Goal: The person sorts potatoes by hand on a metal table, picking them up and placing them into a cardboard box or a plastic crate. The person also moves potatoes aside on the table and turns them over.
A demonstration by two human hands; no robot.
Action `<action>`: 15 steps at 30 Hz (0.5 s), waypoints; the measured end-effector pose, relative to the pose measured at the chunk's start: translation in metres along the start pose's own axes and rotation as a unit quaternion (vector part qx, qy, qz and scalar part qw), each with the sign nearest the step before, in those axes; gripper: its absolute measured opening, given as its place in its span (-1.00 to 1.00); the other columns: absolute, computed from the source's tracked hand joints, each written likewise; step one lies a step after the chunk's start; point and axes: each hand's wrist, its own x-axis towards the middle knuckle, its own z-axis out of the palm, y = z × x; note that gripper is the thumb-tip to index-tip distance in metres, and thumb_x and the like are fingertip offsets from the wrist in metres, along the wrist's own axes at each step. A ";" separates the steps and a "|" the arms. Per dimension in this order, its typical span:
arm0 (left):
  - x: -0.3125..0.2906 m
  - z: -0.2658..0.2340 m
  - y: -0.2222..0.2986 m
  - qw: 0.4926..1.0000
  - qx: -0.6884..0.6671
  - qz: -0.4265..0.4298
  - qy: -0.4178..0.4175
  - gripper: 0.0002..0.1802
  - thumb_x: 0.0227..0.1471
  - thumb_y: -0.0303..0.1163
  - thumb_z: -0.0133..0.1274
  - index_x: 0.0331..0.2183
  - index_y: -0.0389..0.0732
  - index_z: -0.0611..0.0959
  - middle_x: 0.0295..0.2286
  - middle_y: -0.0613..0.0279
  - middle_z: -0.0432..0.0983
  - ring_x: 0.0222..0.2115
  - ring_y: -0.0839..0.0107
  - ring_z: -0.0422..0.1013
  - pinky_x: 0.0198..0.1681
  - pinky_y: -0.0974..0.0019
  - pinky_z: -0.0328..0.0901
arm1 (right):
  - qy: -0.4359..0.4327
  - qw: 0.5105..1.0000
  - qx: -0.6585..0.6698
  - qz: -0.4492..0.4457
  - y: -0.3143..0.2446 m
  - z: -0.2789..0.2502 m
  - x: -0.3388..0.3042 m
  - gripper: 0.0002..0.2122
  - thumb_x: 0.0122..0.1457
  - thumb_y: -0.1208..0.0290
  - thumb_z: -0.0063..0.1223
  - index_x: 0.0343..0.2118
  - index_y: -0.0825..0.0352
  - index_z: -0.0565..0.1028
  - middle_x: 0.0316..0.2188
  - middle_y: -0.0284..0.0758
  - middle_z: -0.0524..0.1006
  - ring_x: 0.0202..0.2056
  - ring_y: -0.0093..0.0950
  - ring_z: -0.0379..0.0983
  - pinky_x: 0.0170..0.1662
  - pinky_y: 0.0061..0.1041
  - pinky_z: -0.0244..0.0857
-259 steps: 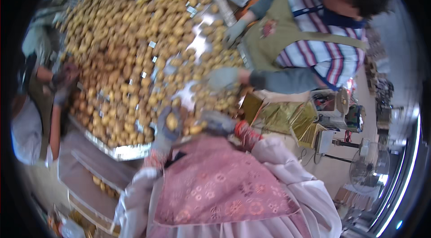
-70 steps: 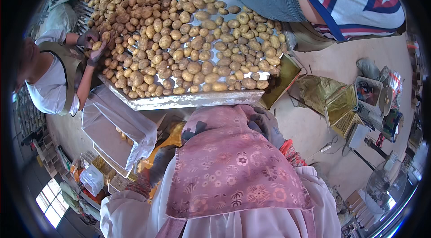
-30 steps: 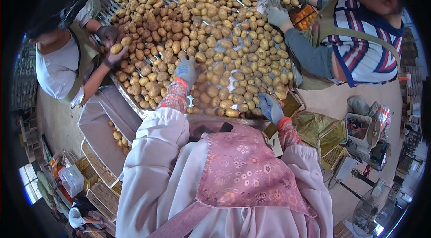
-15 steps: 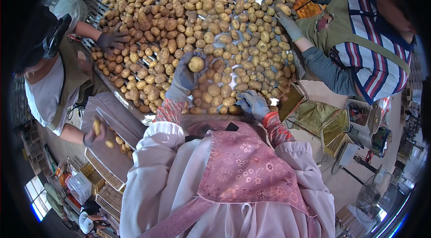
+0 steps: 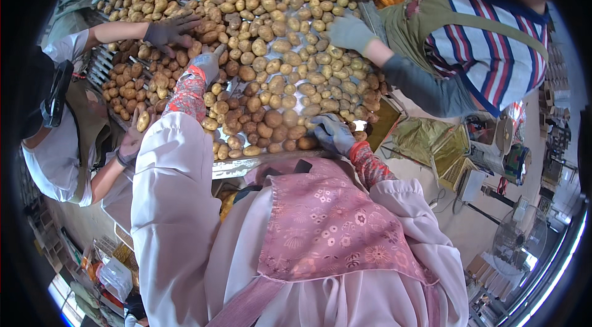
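A layer of potatoes [image 5: 271,83] covers the roller table in front of me. My left hand [image 5: 208,63], in a grey glove, reaches far to the left and lies on the potatoes. Its thumb stands apart and no potato shows in it; the other fingers are partly hidden. At the near edge, my right hand [image 5: 333,134], gloved in blue-grey, rests on the potatoes with its fingers stretched forward. A brown potato [image 5: 306,143] lies beside those fingers.
At left, a co-worker's dark-gloved hand [image 5: 172,33] spreads over potatoes close to my left hand; their other hand holds a potato [image 5: 143,121]. A right-hand co-worker's gloved hand [image 5: 350,32] touches potatoes. The table's metal edge [image 5: 237,168] runs before me. A fan [image 5: 519,234] stands lower right.
My left hand has moved left and away from me, and the potato it held is no longer seen in it. My right hand stays at the near edge. The left co-worker's potato-holding hand has risen.
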 end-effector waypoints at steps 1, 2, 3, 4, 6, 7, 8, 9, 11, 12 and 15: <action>-0.002 -0.001 0.009 0.999 0.032 -0.001 0.000 -0.09 -0.06 -0.56 0.05 0.29 0.27 0.23 0.22 -0.22 0.17 0.08 -0.04 0.39 0.08 0.06 0.34 | -0.002 1.000 -0.003 0.006 0.003 0.002 0.000 -0.76 0.25 0.28 0.00 -0.07 0.22 0.49 -0.11 -0.16 0.49 -0.07 -0.12 0.45 0.00 -0.27 0.35; -0.004 -0.003 0.018 0.998 0.064 -0.002 0.001 -0.10 -0.05 -0.57 0.04 0.29 0.25 0.24 0.24 -0.21 0.14 0.10 -0.01 0.37 0.10 0.07 0.32 | 0.003 1.000 -0.004 0.011 0.005 0.001 0.000 -0.76 0.25 0.28 0.00 -0.07 0.22 0.49 -0.11 -0.16 0.49 -0.07 -0.12 0.45 0.00 -0.27 0.35; -0.007 -0.009 0.025 0.997 0.076 0.011 -0.004 -0.16 -0.07 -0.57 0.07 0.26 0.13 0.32 0.21 -0.23 0.17 0.07 -0.02 0.39 0.09 0.07 0.33 | 0.009 1.000 -0.004 0.005 0.003 0.000 -0.001 -0.77 0.23 0.33 0.02 -0.09 0.24 0.49 -0.13 -0.15 0.50 -0.08 -0.11 0.45 -0.01 -0.25 0.35; -0.003 -0.002 0.014 0.997 0.075 0.008 -0.004 -0.16 -0.07 -0.57 0.07 0.26 0.13 0.32 0.21 -0.23 0.17 0.07 -0.02 0.39 0.09 0.07 0.33 | 0.006 1.000 -0.003 -0.007 -0.002 -0.001 0.000 -0.79 0.21 0.37 0.04 -0.10 0.25 0.49 -0.15 -0.15 0.50 -0.08 -0.11 0.45 -0.02 -0.23 0.35; 0.023 0.024 -0.015 0.991 0.071 0.112 0.003 -0.31 -0.06 -0.38 0.17 0.16 0.06 0.45 0.13 -0.16 0.27 -0.04 -0.07 0.47 0.01 0.01 0.38 | -0.015 1.000 -0.006 0.006 -0.007 -0.004 0.000 -0.76 0.22 0.34 0.04 -0.06 0.24 0.49 -0.10 -0.14 0.49 -0.04 -0.10 0.43 0.02 -0.24 0.33; 0.028 0.029 -0.012 0.989 0.090 0.115 0.011 -0.53 0.10 -0.27 0.04 0.08 -0.04 0.52 0.04 -0.13 0.38 -0.05 -0.08 0.47 -0.01 -0.01 0.38 | -0.015 1.000 -0.009 0.002 -0.007 -0.003 -0.001 -0.75 0.24 0.31 0.01 -0.06 0.24 0.49 -0.08 -0.14 0.49 -0.03 -0.10 0.43 0.04 -0.26 0.33; 0.031 0.036 -0.010 0.989 0.091 0.117 0.010 -0.53 0.10 -0.27 0.04 0.08 -0.04 0.52 0.04 -0.13 0.38 -0.05 -0.08 0.47 -0.01 -0.01 0.38 | -0.016 1.000 -0.011 -0.003 -0.006 -0.002 -0.002 -0.75 0.26 0.28 -0.01 -0.06 0.23 0.49 -0.06 -0.13 0.48 -0.02 -0.10 0.43 0.05 -0.27 0.33; 0.032 0.040 -0.003 0.994 0.073 0.071 0.027 -0.47 0.04 -0.37 0.03 0.11 -0.05 0.50 0.04 -0.20 0.36 -0.05 -0.08 0.46 -0.01 0.00 0.38 | -0.012 1.000 -0.011 0.002 -0.002 -0.002 -0.005 -0.75 0.26 0.28 -0.01 -0.06 0.23 0.49 -0.06 -0.13 0.48 -0.02 -0.10 0.43 0.05 -0.27 0.33; 0.031 0.044 0.001 0.997 0.054 0.015 0.048 -0.41 0.01 -0.45 -0.02 0.14 -0.03 0.48 0.06 -0.26 0.31 -0.04 -0.09 0.45 -0.03 0.01 0.39 | -0.011 0.999 0.001 -0.041 0.005 0.001 -0.009 -0.73 0.24 0.30 0.00 -0.04 0.24 0.48 -0.04 -0.13 0.48 0.01 -0.10 0.42 0.07 -0.28 0.32; 0.033 0.039 0.006 0.997 0.055 0.012 0.055 -0.43 0.05 -0.44 -0.05 0.15 0.00 0.47 0.07 -0.26 0.28 -0.05 -0.09 0.46 -0.03 0.01 0.39 | -0.003 0.999 0.000 -0.034 0.009 -0.001 -0.011 -0.73 0.24 0.30 0.00 -0.04 0.24 0.48 -0.04 -0.13 0.48 0.01 -0.10 0.42 0.07 -0.28 0.32; 0.020 0.030 0.018 0.997 0.049 -0.004 0.063 -0.39 0.02 -0.46 0.02 0.16 0.02 0.46 0.09 -0.20 0.26 -0.04 -0.09 0.45 -0.02 0.00 0.39 | -0.014 0.998 0.006 -0.060 0.014 -0.005 -0.012 -0.71 0.16 0.41 0.03 -0.04 0.27 0.48 -0.04 -0.13 0.48 -0.02 -0.12 0.45 0.04 -0.29 0.35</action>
